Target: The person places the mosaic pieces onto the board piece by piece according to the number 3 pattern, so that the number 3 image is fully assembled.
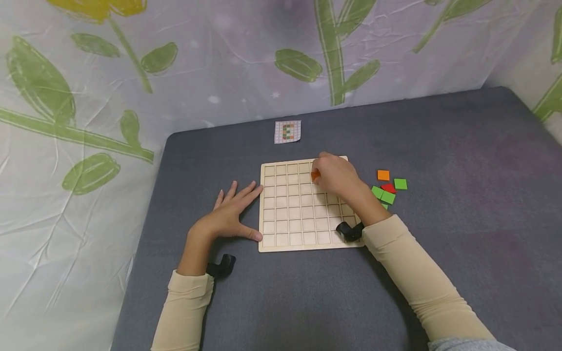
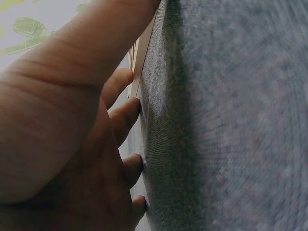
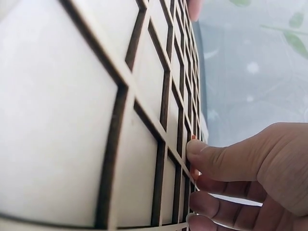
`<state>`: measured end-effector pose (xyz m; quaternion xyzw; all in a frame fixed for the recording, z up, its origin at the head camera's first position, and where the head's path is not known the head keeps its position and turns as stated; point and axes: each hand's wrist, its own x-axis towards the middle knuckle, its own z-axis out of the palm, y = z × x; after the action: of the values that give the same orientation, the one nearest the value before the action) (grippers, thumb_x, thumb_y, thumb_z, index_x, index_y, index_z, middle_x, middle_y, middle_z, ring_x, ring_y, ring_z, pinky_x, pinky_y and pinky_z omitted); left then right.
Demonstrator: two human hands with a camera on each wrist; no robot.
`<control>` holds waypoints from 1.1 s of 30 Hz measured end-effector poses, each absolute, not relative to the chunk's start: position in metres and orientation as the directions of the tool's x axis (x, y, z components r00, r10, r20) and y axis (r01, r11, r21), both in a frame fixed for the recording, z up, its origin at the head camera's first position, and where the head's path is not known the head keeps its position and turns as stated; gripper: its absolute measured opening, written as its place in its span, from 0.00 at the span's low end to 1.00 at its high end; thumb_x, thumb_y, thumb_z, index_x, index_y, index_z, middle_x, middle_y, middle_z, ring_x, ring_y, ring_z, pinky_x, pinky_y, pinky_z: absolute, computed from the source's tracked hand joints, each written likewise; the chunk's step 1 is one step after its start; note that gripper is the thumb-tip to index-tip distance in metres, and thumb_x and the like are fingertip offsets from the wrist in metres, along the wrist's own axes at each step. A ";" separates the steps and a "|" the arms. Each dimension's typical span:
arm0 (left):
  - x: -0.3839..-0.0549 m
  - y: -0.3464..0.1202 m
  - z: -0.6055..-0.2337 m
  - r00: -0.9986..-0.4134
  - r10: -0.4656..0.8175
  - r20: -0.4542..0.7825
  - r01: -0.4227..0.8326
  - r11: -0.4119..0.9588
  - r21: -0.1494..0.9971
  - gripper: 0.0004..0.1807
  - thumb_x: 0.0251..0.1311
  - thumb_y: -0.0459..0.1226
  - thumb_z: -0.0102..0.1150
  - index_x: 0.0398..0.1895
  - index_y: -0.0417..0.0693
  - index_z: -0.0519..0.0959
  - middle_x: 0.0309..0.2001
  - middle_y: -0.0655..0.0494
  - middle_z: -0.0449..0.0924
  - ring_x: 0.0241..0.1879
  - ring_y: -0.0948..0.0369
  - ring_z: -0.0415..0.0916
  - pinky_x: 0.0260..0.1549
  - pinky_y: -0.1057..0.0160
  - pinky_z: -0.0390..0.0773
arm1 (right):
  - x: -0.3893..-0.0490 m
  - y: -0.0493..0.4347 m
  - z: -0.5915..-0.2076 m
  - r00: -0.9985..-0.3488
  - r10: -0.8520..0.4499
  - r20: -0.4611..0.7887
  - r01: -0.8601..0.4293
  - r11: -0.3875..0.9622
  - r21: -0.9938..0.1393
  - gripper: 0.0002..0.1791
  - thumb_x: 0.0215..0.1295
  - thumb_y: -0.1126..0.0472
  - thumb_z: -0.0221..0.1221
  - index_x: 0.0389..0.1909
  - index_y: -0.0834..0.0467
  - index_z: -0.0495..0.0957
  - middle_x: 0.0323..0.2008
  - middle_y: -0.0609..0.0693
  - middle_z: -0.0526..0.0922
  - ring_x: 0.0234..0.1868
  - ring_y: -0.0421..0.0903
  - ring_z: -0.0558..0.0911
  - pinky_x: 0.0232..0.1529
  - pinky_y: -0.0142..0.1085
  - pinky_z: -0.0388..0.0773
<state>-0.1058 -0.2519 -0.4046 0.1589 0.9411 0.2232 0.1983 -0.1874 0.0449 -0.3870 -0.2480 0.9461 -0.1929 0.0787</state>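
A pale wooden grid board with square compartments lies on the dark grey table. My right hand is over the board's far part and pinches an orange square tile at one of the compartments. In the right wrist view the thumb of that hand presses the tile, whose orange edge shows close against the grid. My left hand lies spread at the board's left side, its thumb and index fingertip touching the frame. The left wrist view shows the fingers extended by the board's edge.
Right of the board lie loose tiles: an orange one, a red one and several green ones. Behind the board is a small paper card with a coloured grid pattern. A leaf-printed cloth hangs behind the table.
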 end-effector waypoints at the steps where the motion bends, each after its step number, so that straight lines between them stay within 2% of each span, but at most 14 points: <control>1: -0.106 -0.252 -0.405 -0.871 0.387 -0.304 0.210 0.851 0.482 0.72 0.33 0.63 0.80 0.82 0.63 0.48 0.81 0.57 0.41 0.78 0.47 0.22 0.69 0.38 0.24 | -0.187 0.045 -0.387 -0.865 -0.499 -0.052 -0.438 0.802 -0.405 0.05 0.60 0.70 0.66 0.36 0.61 0.85 0.39 0.56 0.78 0.38 0.52 0.78 0.37 0.46 0.78; 10: -0.107 -0.250 -0.404 -0.869 0.387 -0.310 0.210 0.853 0.477 0.71 0.33 0.63 0.80 0.82 0.62 0.48 0.81 0.56 0.41 0.77 0.46 0.22 0.69 0.39 0.24 | -0.185 0.048 -0.387 -0.870 -0.491 -0.044 -0.431 0.802 -0.414 0.04 0.62 0.70 0.65 0.37 0.60 0.86 0.38 0.56 0.77 0.36 0.52 0.77 0.35 0.46 0.77; 17: -0.106 -0.252 -0.405 -0.866 0.389 -0.315 0.211 0.854 0.476 0.71 0.33 0.64 0.80 0.82 0.63 0.47 0.81 0.57 0.40 0.77 0.47 0.22 0.69 0.39 0.24 | -0.182 0.049 -0.385 -0.860 -0.508 -0.045 -0.461 0.811 -0.361 0.04 0.63 0.67 0.63 0.36 0.60 0.85 0.37 0.56 0.79 0.34 0.52 0.77 0.33 0.45 0.76; 20: -0.106 -0.252 -0.405 -0.865 0.392 -0.314 0.209 0.850 0.483 0.71 0.33 0.64 0.80 0.82 0.64 0.47 0.81 0.58 0.40 0.77 0.47 0.21 0.69 0.39 0.24 | -0.178 0.052 -0.380 -0.859 -0.506 -0.073 -0.448 0.815 -0.368 0.09 0.64 0.65 0.62 0.43 0.61 0.85 0.41 0.56 0.82 0.36 0.52 0.78 0.33 0.45 0.76; 23: -0.106 -0.252 -0.405 -0.864 0.393 -0.315 0.209 0.848 0.487 0.71 0.33 0.64 0.80 0.82 0.65 0.47 0.81 0.58 0.40 0.77 0.47 0.21 0.69 0.38 0.24 | -0.173 0.059 -0.374 -0.859 -0.502 -0.101 -0.428 0.812 -0.396 0.17 0.67 0.63 0.62 0.55 0.61 0.82 0.51 0.57 0.84 0.45 0.53 0.82 0.40 0.48 0.79; 25: -0.106 -0.252 -0.405 -0.863 0.394 -0.316 0.209 0.848 0.488 0.71 0.33 0.63 0.80 0.82 0.64 0.47 0.81 0.58 0.40 0.77 0.47 0.21 0.69 0.38 0.24 | -0.170 0.065 -0.371 -0.854 -0.512 -0.086 -0.437 0.799 -0.413 0.20 0.67 0.63 0.61 0.59 0.62 0.81 0.56 0.56 0.83 0.51 0.53 0.82 0.43 0.49 0.79; 28: -0.106 -0.252 -0.405 -0.863 0.396 -0.315 0.209 0.846 0.490 0.71 0.33 0.64 0.80 0.82 0.65 0.47 0.81 0.58 0.40 0.77 0.47 0.21 0.69 0.38 0.24 | -0.162 0.073 -0.365 -0.845 -0.533 -0.054 -0.463 0.777 -0.427 0.17 0.68 0.64 0.61 0.56 0.62 0.82 0.55 0.56 0.83 0.53 0.54 0.82 0.45 0.49 0.80; 33: -0.106 -0.252 -0.404 -0.864 0.392 -0.315 0.205 0.846 0.491 0.71 0.33 0.63 0.80 0.82 0.65 0.47 0.81 0.58 0.40 0.77 0.47 0.21 0.69 0.38 0.24 | -0.146 0.087 -0.356 -0.827 -0.562 0.018 -0.513 0.741 -0.434 0.14 0.66 0.66 0.62 0.51 0.63 0.84 0.49 0.55 0.86 0.46 0.53 0.83 0.41 0.48 0.80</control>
<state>-0.1062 -0.2515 -0.4037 0.1592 0.9384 0.2268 0.2065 -0.1464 0.0869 -0.3562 -0.2886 0.9312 -0.2153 0.0572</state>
